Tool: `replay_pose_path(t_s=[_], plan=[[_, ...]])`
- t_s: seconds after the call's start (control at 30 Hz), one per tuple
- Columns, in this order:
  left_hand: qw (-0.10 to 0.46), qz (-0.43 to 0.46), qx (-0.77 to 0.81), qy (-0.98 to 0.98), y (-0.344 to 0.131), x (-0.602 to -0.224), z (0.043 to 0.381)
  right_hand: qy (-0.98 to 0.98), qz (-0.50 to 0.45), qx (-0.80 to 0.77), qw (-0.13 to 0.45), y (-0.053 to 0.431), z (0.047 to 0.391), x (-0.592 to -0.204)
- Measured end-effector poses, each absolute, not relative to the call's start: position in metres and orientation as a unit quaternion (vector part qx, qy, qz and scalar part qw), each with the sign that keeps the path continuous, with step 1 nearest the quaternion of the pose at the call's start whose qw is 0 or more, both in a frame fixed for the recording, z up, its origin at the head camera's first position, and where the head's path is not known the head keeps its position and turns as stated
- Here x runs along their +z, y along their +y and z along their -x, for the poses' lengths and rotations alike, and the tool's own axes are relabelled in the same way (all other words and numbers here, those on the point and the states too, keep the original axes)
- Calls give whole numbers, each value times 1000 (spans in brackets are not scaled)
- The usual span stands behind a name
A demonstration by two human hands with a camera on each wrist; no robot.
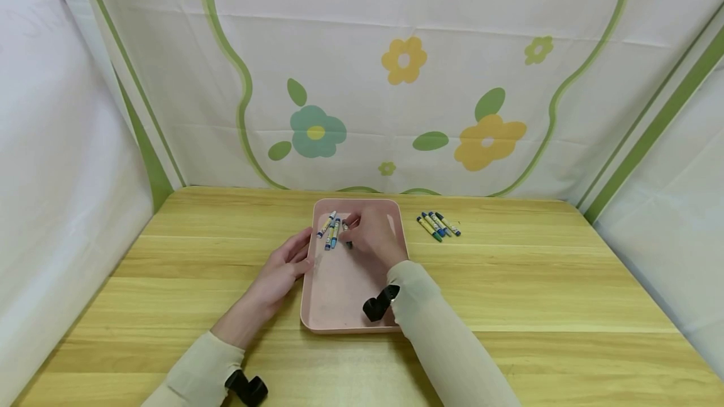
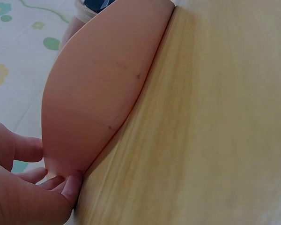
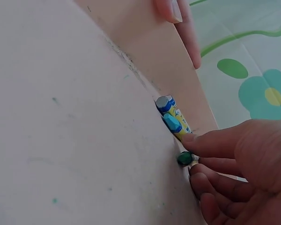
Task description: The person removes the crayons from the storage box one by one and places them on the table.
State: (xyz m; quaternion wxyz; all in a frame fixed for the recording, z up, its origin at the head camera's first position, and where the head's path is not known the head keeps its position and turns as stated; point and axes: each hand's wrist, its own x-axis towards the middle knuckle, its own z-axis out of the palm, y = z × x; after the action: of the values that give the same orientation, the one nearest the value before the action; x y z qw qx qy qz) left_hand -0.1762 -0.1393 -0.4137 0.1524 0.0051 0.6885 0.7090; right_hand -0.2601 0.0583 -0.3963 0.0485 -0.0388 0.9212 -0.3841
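A pink tray [image 1: 334,297] lies on the wooden table. My right hand [image 1: 373,234] reaches over its far half and pinches a dark green crayon [image 3: 184,159] between thumb and fingers, close over the tray floor. Just left of those fingers lie several crayons in the tray, among them a light blue crayon [image 3: 172,123] and, near the tray wall, a white-tipped crayon [image 1: 326,224]. My left hand [image 1: 285,269] rests along the tray's left side, its fingers touching the outer wall, as the left wrist view also shows.
To the right of the tray, several more crayons [image 1: 438,225] lie in a loose bunch on the table [image 1: 537,281], green and blue ones among them. A white curtain [image 1: 351,36] with printed flowers stands behind the table, and white cloth hangs on both sides.
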Motion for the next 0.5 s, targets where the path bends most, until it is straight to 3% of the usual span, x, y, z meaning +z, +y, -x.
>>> replay_pose_path(t_s=[0.5], plan=[[149, 0, 707, 692, -139, -413, 176, 927, 27, -372, 40, 62, 258, -393]])
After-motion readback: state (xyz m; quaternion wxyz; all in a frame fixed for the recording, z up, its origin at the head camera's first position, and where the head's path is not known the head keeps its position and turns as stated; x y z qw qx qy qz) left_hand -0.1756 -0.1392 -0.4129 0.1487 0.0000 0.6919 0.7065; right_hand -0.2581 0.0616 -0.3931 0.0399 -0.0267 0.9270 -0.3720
